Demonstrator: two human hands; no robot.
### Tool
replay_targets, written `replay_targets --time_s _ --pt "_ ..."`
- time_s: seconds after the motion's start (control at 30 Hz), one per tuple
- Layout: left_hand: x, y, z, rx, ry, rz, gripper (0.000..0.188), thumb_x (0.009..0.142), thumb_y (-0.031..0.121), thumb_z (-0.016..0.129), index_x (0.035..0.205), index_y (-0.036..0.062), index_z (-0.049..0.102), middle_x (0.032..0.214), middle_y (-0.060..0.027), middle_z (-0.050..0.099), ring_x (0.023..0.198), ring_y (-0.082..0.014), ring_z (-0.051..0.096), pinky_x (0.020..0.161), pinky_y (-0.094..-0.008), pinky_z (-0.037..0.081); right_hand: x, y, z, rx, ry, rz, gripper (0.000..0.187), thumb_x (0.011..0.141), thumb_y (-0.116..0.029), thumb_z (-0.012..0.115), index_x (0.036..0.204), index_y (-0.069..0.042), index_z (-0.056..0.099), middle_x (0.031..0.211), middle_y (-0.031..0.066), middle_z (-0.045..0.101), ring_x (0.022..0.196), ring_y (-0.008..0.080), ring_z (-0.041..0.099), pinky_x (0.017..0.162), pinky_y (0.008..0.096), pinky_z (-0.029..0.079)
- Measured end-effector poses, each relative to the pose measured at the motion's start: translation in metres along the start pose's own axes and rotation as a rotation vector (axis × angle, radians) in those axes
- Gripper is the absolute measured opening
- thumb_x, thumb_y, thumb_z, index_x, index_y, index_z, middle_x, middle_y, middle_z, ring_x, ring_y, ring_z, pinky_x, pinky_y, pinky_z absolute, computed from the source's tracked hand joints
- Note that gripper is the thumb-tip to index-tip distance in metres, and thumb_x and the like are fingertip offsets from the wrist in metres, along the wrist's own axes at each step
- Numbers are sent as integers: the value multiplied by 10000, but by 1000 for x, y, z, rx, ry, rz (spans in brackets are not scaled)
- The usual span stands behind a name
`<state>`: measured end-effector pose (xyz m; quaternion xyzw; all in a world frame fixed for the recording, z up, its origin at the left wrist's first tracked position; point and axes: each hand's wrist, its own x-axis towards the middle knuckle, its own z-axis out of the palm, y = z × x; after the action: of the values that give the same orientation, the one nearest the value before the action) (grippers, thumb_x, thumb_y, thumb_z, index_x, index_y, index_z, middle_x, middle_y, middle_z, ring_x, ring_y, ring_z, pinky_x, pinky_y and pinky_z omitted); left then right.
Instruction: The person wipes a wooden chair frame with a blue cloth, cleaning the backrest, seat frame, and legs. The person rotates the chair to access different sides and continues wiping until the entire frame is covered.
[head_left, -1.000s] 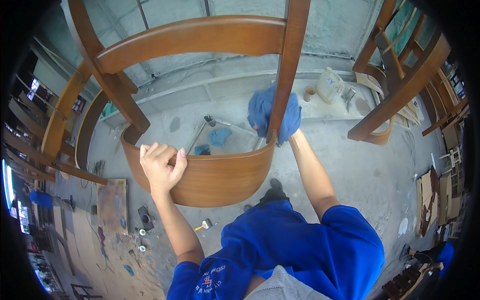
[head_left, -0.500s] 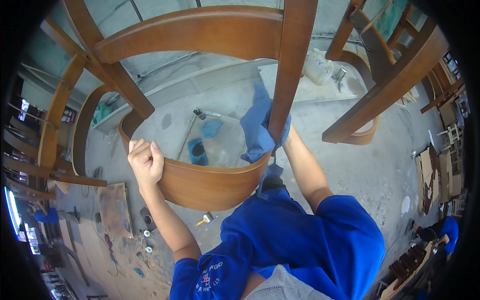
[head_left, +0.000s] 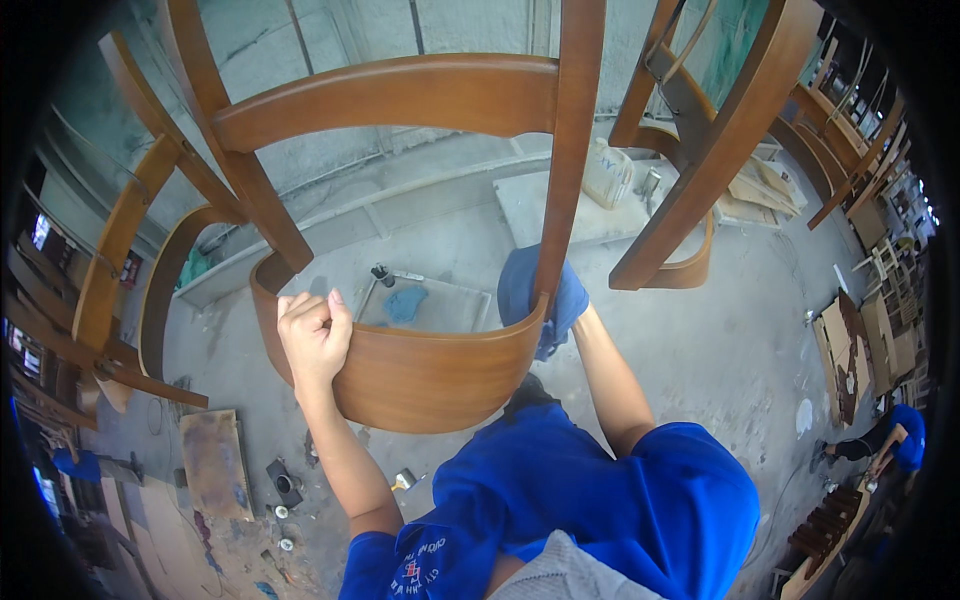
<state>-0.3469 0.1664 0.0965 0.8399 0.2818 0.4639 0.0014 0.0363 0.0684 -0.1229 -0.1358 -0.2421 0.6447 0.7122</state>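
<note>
Before the torso (head_left: 590, 490), the curved wooden band (head_left: 440, 380) is being gripped by the left hand (head_left: 315, 338), fingers curled over its rim. Against the right upright (head_left: 571, 150), the right hand (head_left: 582, 319) is being covered by blue cloth (head_left: 519, 285); its finger state cannot be told.

A: Specimen one?
B: Wooden frame (head_left: 430, 385), warm brown, smooth, faint sheen. Grain visible along the curved band (head_left: 470, 390) at its lower end.
A: Geometry?
B: Band bows toward the viewer in a deep U. Two uprights rise from its ends: the left upright (head_left: 265, 205) leans outward to upper left; the right upright (head_left: 570, 150) is near vertical, running out of view at the top. An arched crosspiece (head_left: 400, 95) joins them.
A: Specimen two?
B: Cloth (head_left: 518, 285), blue, bunched and creased. Shows on both sides of the right upright's foot, just where it meets the band.
A: Cloth's lower edge?
B: A loose fold hangs beside the band's right end.
</note>
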Motion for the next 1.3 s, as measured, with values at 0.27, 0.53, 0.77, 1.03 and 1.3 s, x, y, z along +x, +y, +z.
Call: replay_targets --time_s 0.27,0.53,0.77,1.03,1.3 --pt "6 27 22 53 32 34 450 939 156 721 533 45 561 517 -53 523 523 -252 451 662 -386 324 50 -90 70 -709 16 -718 394 1109 -249 607 1438 -33 588 1319 114 657 1209 245 621 1075 355 505" --pt "9 44 38 86 47 43 458 930 184 706 518 63 544 527 -66 527 529 -255 482 661 -399 326 54 -123 128 -1500 392 -1026 353 1057 -149 602 1353 43 624 1327 169 694 1264 306 635 1134 437 461" --pt "6 52 46 145 88 60 442 925 169 690 521 55 552 534 -70 534 540 -266 481 662 -410 335 74 -99 65 -1423 464 -1017 365 1062 -177 651 1367 15 592 1230 125 701 1185 247 657 1041 397 518" --pt "6 23 54 159 129 108 432 933 166 681 530 64 565 539 -61 546 543 -256 492 671 -404 349 160 -237 282 -1354 325 -1016 310 1054 -283 649 1144 8 711 1138 116 735 1043 231 684 942 394 549" --pt "13 7 69 178 185 118 429 910 169 697 510 99 560 521 -46 531 539 -235 516 671 -400 354 220 -318 389 -1213 254 -719 165 1003 -219 667 1012 -62 716 977 84 732 874 195 693 800 389 576"
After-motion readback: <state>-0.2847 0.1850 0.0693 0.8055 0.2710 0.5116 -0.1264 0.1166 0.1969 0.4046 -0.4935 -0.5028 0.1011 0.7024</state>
